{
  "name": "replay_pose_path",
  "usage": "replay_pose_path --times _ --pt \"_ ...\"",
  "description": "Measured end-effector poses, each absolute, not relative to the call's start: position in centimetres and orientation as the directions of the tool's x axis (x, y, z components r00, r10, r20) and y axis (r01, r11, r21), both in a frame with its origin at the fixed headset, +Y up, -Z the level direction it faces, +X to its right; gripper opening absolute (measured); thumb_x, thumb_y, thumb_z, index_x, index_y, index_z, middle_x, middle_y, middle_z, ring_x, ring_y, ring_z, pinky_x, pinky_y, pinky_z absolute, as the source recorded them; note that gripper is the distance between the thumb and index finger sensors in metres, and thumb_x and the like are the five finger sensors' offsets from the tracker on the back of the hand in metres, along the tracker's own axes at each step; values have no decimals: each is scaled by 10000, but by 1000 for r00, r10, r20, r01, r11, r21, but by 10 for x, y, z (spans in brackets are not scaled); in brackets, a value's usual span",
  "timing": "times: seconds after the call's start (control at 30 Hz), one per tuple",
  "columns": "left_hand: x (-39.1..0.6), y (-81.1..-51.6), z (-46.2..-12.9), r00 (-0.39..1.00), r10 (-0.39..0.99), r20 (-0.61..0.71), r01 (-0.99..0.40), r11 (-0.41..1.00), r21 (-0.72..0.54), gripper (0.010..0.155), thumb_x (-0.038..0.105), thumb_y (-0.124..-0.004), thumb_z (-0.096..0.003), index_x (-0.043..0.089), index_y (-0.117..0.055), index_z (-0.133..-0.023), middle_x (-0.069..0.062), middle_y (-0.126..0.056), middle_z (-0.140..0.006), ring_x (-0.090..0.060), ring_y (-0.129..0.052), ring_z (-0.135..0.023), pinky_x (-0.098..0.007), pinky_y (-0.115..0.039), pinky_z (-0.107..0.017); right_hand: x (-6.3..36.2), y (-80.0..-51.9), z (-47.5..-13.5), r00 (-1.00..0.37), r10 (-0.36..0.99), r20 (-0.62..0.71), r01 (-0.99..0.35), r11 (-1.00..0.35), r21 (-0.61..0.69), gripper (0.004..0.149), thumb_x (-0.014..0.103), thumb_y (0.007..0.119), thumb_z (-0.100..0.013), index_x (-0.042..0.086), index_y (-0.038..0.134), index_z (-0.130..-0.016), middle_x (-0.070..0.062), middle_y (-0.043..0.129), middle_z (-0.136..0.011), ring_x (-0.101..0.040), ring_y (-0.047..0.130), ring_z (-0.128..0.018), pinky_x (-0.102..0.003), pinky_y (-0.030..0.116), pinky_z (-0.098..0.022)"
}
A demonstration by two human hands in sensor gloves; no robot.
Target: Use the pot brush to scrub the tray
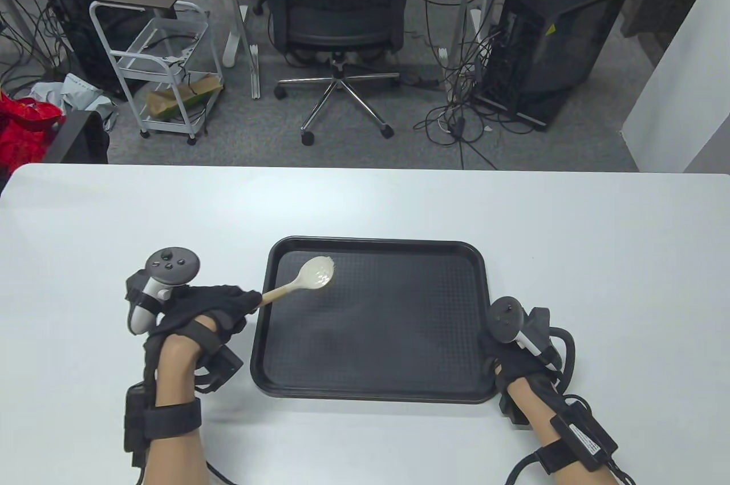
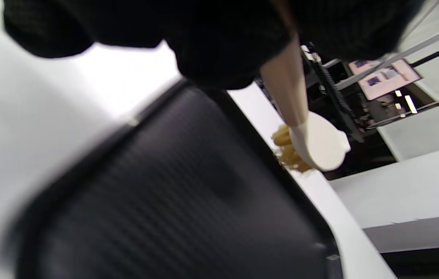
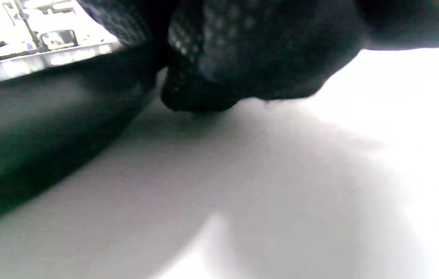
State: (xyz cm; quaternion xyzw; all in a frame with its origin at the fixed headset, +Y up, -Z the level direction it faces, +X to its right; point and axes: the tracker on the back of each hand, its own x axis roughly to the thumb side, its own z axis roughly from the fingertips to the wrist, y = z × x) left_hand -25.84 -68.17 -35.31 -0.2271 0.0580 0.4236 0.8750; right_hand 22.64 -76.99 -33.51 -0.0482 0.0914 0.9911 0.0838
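Observation:
A black textured tray [image 1: 376, 388] lies on the white table in front of me. My left hand [image 1: 228, 305] grips the wooden handle of a pot brush [image 1: 316, 274] at the tray's left rim. The brush's pale round head is over the tray's far left corner. In the left wrist view the brush [image 2: 316, 141] shows tan bristles under a white head, above the tray [image 2: 173, 201]. My right hand [image 1: 502, 351] rests against the tray's right rim near its front corner. In the right wrist view its gloved fingers [image 3: 242, 66] touch the table beside the tray's edge [image 3: 49, 128].
The table's far edge [image 1: 365, 168] runs behind the tray. Beyond it stand an office chair [image 1: 339, 11], a white wire cart [image 1: 165, 74] and two black computer towers [image 1: 547, 51] on the floor.

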Motion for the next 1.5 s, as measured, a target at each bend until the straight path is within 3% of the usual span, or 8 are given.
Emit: replay_pose_path --times 0.2,0.37,0.67,1.03,1.13,1.5 --pt "-161 -684 -367 676 699 -235 -720 559 -411 665 525 -779 -384 89 -726 -883 15 -945 -582 -161 -954 -260 -489 -829 -452 227 -770 -335 -982 155 -111 -173 -969 174 594 355 759 -472 42 603 -952 -54 974 -405 -233 961 -160 -447 827 -217" --pt "-85 -687 -386 695 683 -226 -701 574 -422 651 515 -789 -388 74 -748 -864 9 -961 -551 -158 -956 -226 -491 -840 -427 226 -770 -335 -982 155 -111 -173 -970 173 594 355 758 -472 42 603 -951 -54 974 -405 -233 961 -160 -447 827 -217" --pt "-1 -704 -404 782 575 -241 -619 671 -407 637 517 -779 -397 64 -767 -843 16 -974 -521 -157 -954 -198 -488 -844 -415 226 -770 -335 -982 154 -109 -171 -970 171 594 354 759 -471 41 604 -951 -54 974 -404 -233 961 -159 -447 827 -216" --pt "19 -721 -408 822 502 -268 -569 731 -378 624 533 -768 -397 97 -785 -844 15 -987 -493 -164 -952 -179 -491 -842 -413 226 -770 -335 -982 154 -109 -171 -970 171 593 355 758 -471 42 604 -951 -55 974 -404 -232 961 -159 -447 827 -217" --pt "14 -720 -408 855 431 -289 -514 776 -365 624 547 -759 -396 108 -797 -838 19 -994 -477 -165 -950 -171 -488 -843 -417 226 -770 -335 -982 157 -108 -174 -969 172 593 354 758 -472 41 603 -951 -55 974 -404 -233 960 -160 -447 827 -218" --pt "-31 -721 -407 843 411 -347 -526 766 -370 620 550 -752 -400 119 -798 -843 12 -997 -464 -173 -944 -161 -493 -839 -415 226 -770 -335 -982 154 -108 -171 -970 170 593 356 757 -472 44 603 -952 -53 974 -404 -232 960 -159 -446 827 -217"
